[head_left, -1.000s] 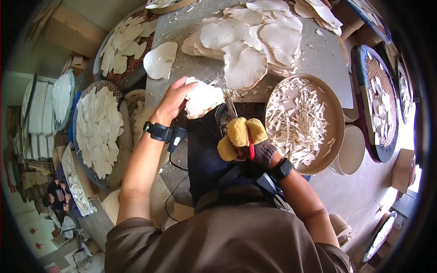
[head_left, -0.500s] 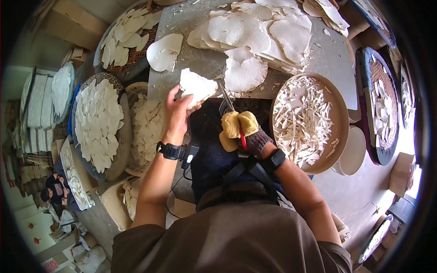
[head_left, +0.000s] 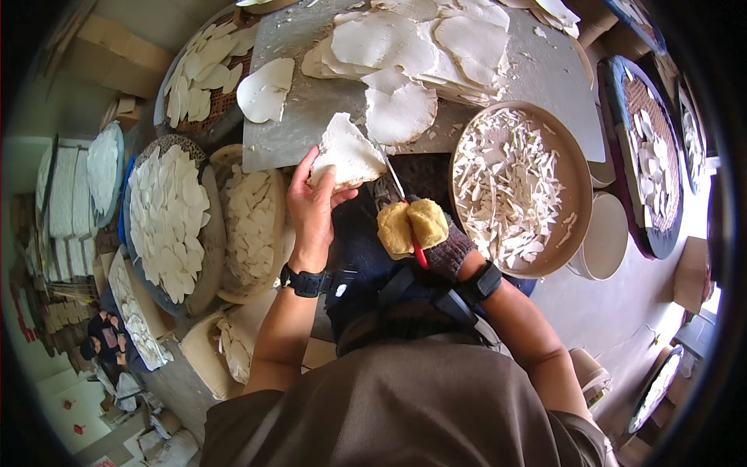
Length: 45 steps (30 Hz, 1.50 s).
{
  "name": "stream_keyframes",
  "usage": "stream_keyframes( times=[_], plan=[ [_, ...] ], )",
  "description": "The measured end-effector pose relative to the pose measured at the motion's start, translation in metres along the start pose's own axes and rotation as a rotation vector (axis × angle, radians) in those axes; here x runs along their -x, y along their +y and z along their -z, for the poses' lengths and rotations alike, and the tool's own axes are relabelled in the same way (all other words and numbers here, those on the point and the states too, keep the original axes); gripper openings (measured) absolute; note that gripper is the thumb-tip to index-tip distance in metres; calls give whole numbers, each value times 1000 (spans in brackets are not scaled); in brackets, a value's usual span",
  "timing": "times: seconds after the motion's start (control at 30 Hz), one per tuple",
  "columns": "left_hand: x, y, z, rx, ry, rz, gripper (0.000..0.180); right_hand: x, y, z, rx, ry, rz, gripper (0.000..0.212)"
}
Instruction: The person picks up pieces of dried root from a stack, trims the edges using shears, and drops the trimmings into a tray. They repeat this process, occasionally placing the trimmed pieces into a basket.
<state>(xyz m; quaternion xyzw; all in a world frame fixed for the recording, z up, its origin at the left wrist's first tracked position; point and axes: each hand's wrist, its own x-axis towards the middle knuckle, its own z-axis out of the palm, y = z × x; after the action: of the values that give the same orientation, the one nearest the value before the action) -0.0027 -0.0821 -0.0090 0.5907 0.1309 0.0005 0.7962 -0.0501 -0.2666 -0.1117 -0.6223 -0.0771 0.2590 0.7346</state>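
Note:
Between the thumb and fingers of my left hand [head_left: 313, 204] is a white, brittle-looking flat piece [head_left: 347, 152], roughly triangular, tilted up over the table's near edge. My right hand [head_left: 450, 253], in a dark knit glove, is closed around red-handled scissors [head_left: 396, 177]. Thick yellow foam padding [head_left: 412, 227] wraps the handles and hides most of the fingers. The blades point up and away, their tips close against the piece's right edge. Whether they touch it I cannot tell.
On the metal table [head_left: 303, 39] lie a stack of large white sheets [head_left: 420, 47] and loose single sheets. A round tray of white scraps [head_left: 585, 187] stands at right. At left are a tray of white pieces [head_left: 167, 218] and a basket [head_left: 253, 226]. Another person [head_left: 105, 335] sits far left.
My left hand has moved slightly down and right, bringing the white piece against the scissors' side. The piece has turned so that more of its flat face shows. The whole view has shifted a little.

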Motion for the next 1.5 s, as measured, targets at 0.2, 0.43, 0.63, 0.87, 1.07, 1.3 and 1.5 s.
stream_keyframes(
  times=[0.2,0.43,0.63,0.87,1.07,1.3,1.5],
  plan=[
    [4,1,-19,-112,-100,72,48,35,-32,6,230,-50,129,25],
    [5,1,-29,-144,-148,93,49,48,-48,4,404,108,312,24],
    [12,8,-34,-199,-155,75,49,48,-20,5,307,-59,165,23],
    [37,18,-42,-323,-285,75,48,43,-19,1,-7,41,87,28],
    [40,16,-38,-255,-270,169,48,45,-26,5,129,-40,97,27],
    [33,20,-23,-303,-319,199,47,48,-25,1,262,5,150,26],
    [32,39,-20,-419,-414,238,51,41,-30,0,622,11,375,25]
  ],
)
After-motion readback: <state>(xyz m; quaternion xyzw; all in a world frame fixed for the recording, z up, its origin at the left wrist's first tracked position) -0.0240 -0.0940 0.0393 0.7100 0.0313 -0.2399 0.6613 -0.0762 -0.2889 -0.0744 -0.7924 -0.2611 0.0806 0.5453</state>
